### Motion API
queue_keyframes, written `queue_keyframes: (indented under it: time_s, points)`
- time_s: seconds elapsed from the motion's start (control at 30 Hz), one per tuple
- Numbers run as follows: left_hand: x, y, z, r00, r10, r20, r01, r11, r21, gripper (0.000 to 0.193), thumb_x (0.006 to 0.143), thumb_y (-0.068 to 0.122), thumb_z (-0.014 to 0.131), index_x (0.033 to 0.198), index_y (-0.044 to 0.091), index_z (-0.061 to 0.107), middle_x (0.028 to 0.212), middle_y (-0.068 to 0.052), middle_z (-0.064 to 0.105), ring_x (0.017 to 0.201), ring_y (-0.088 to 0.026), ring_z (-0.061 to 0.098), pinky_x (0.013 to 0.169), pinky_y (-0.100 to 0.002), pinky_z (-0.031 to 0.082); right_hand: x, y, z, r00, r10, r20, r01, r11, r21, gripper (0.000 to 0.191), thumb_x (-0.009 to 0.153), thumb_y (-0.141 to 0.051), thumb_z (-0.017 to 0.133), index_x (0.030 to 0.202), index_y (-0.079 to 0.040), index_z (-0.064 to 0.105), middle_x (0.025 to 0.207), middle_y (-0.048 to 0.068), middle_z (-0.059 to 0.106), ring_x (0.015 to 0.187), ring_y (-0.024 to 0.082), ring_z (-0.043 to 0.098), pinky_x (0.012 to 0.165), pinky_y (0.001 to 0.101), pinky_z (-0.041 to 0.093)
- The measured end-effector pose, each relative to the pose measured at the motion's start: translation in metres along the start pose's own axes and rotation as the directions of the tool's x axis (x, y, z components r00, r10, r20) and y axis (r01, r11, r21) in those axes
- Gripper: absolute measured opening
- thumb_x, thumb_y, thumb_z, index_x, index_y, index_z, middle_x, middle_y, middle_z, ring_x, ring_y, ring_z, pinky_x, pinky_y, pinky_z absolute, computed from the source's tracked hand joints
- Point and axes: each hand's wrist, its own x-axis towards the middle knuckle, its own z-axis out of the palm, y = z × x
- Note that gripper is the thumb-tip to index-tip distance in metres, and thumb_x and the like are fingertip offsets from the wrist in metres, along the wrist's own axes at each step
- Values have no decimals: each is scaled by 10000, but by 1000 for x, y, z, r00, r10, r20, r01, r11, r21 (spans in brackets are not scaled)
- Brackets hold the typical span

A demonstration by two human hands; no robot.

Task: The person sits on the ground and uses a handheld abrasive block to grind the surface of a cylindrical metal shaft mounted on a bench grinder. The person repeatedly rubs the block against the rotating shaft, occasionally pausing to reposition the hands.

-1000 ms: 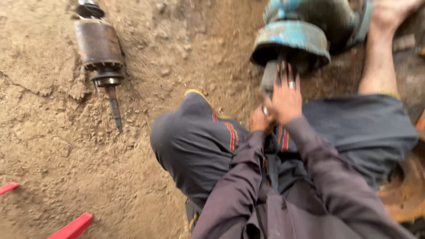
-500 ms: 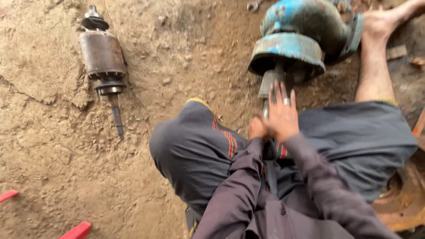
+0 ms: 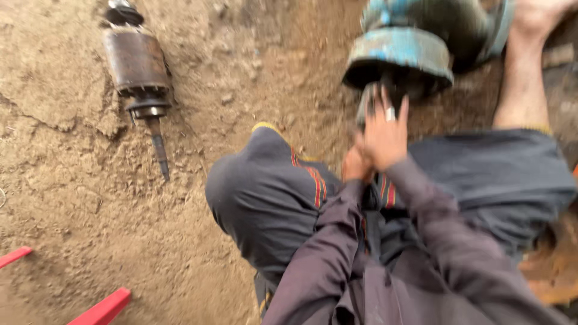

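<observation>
**Hands at the mouth of a blue motor housing**

The person sits on bare dirt with knees bent, in dark grey trousers with red and yellow stripes down the seam. Both hands meet in front of the knees, just below a worn blue motor housing (image 3: 402, 54) that lies on the ground with its open, round end facing them. The right hand (image 3: 385, 133) is raised with its fingers spread fairly wide and pointing up toward the housing's rim; a ring shows on 1 finger. It seems to rest against a grey metal piece (image 3: 365, 103) sticking out of the opening, though motion blur hides whether it grips it. The left hand (image 3: 356, 165) sits lower, tucked just beside the right wrist, curled narrow like a fist; I cannot tell what, if anything, is inside it.

A bare foot and shin (image 3: 525, 72) stretch alongside the housing on the right.

Well apart, at upper left, a rusty brown rotor (image 3: 137, 63) lies in the dirt, its thin shaft pointing down toward the viewer. 2 red bars (image 3: 103, 308) poke in at the lower left corner.
</observation>
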Motion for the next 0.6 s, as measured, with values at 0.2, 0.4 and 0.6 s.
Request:
queue_keyframes:
  time_s: [0.2,0.4,0.6]
  points:
    - [-2,-5,2,1000,6,-30,-10,991,-135,675,787,387,695,1377,82,576,1064,-289,733,1014,-457,712,866,-521,558,-1,1,10,999,-43,-34,33,968,-248,885,987,-630,427,1546,56,414,1631,235,362,1557,337,277,1201,676,53]
    - [0,-5,1,999,23,-39,-27,996,-83,750,737,424,721,1393,106,546,1067,-275,734,1017,-453,709,856,-518,562,1,3,10,1000,-16,-17,12,975,-220,865,1074,-608,418,1616,66,416,1661,234,388,1597,327,275,1261,668,31]
    - [2,-4,3,995,70,-76,-102,775,-624,610,985,486,471,1520,195,498,1277,-156,684,1191,-334,655,1032,-422,460,5,1,11,998,-49,32,56,945,-324,964,978,-735,361,1557,33,407,1630,202,395,1558,311,268,1220,658,-1]
